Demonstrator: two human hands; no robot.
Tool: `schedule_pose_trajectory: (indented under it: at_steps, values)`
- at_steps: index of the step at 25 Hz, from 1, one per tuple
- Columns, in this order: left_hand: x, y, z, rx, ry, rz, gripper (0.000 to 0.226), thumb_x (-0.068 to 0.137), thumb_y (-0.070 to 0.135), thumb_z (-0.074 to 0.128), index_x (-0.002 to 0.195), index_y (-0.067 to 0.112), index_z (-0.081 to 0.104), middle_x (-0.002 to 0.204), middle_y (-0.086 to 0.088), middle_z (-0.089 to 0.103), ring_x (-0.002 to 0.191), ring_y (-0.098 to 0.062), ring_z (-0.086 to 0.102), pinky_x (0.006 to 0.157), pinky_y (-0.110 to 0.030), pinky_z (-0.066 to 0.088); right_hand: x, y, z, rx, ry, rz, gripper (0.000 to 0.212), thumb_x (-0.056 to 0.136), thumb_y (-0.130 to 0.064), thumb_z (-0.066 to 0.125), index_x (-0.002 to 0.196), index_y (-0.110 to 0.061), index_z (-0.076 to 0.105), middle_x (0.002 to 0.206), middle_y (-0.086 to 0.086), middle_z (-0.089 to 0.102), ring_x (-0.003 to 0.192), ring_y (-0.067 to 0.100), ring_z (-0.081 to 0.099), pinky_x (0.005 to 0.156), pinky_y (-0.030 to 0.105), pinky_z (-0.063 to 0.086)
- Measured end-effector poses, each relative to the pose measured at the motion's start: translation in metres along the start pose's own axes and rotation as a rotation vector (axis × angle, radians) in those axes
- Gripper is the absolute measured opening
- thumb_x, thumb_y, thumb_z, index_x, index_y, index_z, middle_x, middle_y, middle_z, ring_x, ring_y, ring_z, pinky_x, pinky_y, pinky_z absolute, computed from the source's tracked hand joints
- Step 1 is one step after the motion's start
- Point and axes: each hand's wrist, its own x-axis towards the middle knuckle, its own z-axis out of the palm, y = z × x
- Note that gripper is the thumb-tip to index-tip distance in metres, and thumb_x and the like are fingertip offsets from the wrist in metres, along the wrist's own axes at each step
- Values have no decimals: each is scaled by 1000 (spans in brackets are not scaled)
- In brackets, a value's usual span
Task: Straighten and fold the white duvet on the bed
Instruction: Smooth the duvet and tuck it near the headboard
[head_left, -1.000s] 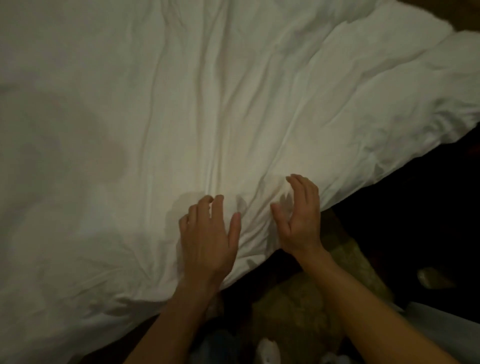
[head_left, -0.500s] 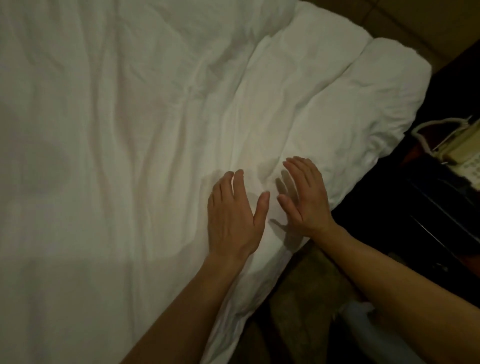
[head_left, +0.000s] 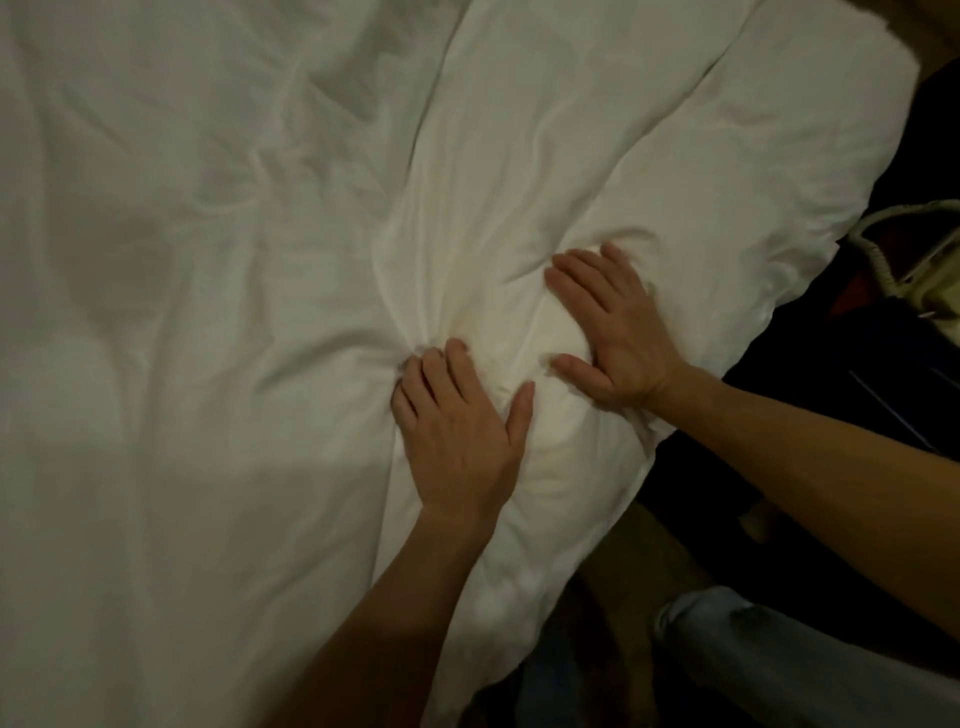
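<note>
The white duvet (head_left: 260, 260) covers almost the whole view, wrinkled, with a long crease running down its middle and its right edge hanging over the bed side. My left hand (head_left: 462, 421) presses palm-down on a puffed part near that edge. Its fingertips dig into the cloth, where creases bunch, and the thumb sticks out to the right. My right hand (head_left: 613, 327) lies flat just to the right, fingers spread, pressing the same puffed part. Neither hand has cloth pinched that I can see.
A dark bedside stand (head_left: 893, 364) sits right of the bed with a pale telephone and coiled cord (head_left: 914, 260) on it. Brownish floor (head_left: 649, 561) shows below the duvet edge. My leg in light trousers (head_left: 769, 654) is at the bottom right.
Both hands have slid forward and right along the duvet's edge and now press deeper, bunching cloth at the left fingertips. The view has moved closer to the corner by the bedside stand.
</note>
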Motion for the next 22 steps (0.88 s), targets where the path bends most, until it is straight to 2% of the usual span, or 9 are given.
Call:
schedule_pose_trajectory:
  at_steps: [2,3,5,8,11,14,16,19,22]
  values:
    - [12,-2,5,28,42,26,53,101,56,37,110,8,56,104,-15,58,99,-34,52,89,-46,38,1,10,10,-20,0,-18,84,94,-70,33,124,3,62,121,22,63,111,38,57,108,54,35]
    - [19,-2,6,22,54,48,46,102,53,39,99,10,56,93,-13,58,89,-32,53,83,-44,40,3,13,13,-16,-7,-15,81,93,-72,31,111,0,65,106,19,64,97,35,57,98,50,39]
    - [31,-3,7,-19,54,76,43,103,49,41,83,14,55,74,-9,57,70,-31,55,71,-41,41,10,17,13,20,-8,-14,78,94,-74,27,90,-3,61,84,14,59,77,30,53,80,44,37]
    - [37,10,-8,-87,-17,20,46,100,55,39,72,20,50,57,-4,54,54,-29,57,51,-31,35,12,29,3,105,5,-17,77,92,-75,31,87,-3,58,76,12,57,67,29,52,73,40,33]
    - [30,44,-17,-135,3,6,50,97,62,32,66,25,44,52,-3,55,46,-23,52,53,-24,23,-7,45,-18,144,-6,37,80,90,-78,34,91,-3,59,78,10,62,64,29,56,71,39,37]
    - [21,77,-22,-212,6,12,58,98,66,19,62,26,39,50,2,51,45,-13,35,54,-24,25,-31,59,-50,139,48,63,78,90,-77,36,88,-3,61,75,8,64,58,28,58,65,35,42]
    - [11,86,-24,-213,-96,-1,63,97,66,17,59,24,42,50,2,52,44,-18,41,52,-27,28,-51,62,-68,150,49,82,77,90,-76,35,85,-4,63,71,5,64,54,26,57,60,29,40]
    - [-8,86,-18,-112,-235,84,64,98,63,23,57,22,49,49,-2,55,44,-27,55,46,-29,35,-87,57,-64,122,-81,193,77,90,-80,29,83,-10,60,68,2,60,53,25,55,61,26,25]
    - [-5,84,-12,-93,-294,48,61,96,67,18,63,26,48,53,2,55,49,-22,58,51,-26,30,-94,58,-46,173,-146,260,70,92,-80,29,97,-14,52,77,3,59,63,26,58,65,30,34]
